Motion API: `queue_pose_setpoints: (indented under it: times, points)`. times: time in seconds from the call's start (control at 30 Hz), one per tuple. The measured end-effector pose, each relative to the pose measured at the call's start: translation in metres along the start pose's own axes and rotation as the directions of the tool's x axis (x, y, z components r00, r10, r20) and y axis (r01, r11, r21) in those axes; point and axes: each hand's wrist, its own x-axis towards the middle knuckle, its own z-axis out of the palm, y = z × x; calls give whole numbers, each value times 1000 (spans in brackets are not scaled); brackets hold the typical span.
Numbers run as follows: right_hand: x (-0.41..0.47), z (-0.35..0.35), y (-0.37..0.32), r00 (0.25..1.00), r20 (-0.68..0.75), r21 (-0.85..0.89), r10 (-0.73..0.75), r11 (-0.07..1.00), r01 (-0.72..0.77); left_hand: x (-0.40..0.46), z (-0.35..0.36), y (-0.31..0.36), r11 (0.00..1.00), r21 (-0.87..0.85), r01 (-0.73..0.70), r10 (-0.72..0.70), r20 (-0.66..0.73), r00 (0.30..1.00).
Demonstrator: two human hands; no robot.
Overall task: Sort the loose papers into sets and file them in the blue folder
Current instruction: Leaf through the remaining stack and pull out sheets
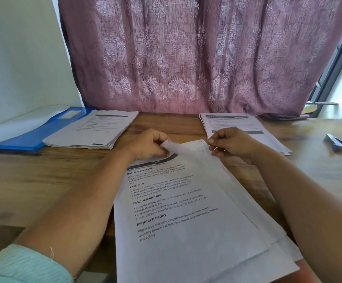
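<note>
Head view showed both hands pinching the far corners of the top sheet (pixel 188 148) of a loose paper pile (pixel 186 221): left hand (pixel 148 145) and right hand (pixel 230 145). Two sorted stacks (pixel 92 130) (pixel 241 127) lay on the wooden worktop (pixel 43 176), the open blue folder (pixel 33 137) far left.

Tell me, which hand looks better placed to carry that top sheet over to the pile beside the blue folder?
Probably the left hand. It already pinches the top sheet at its far corner, and the pile beside the blue folder lies on its side. The right hand would have to cross over.
</note>
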Motion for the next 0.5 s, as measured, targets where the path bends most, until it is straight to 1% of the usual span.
queue_pose_setpoints:
  times: [0.1, 0.2, 0.3, 0.37, 0.5]
  points:
    - [-1, 0, 2, 1000, 22, -63, 8, 998, -7, 1, -2, -1, 999, 26, -22, 21, 14, 1000]
    - [-6, 4, -1, 997, 77, -101, 5, 995, 3, 1, -1, -1, 999, 37, -33, 32, 30, 999]
    - [-11, 3, -6, 987, 159, -132, -10, 991, 31, 0, 1, 1, 999, -41, 4, -3, 14, 1000]
    - [-13, 3, -8, 982, 185, -78, -29, 996, 44, -1, 2, 4, 996, -88, 0, 2, 18, 1000]
    - [-15, 6, -11, 975, 197, 150, -98, 986, 69, -3, 3, 9, 990, -142, -19, 22, 17, 1000]
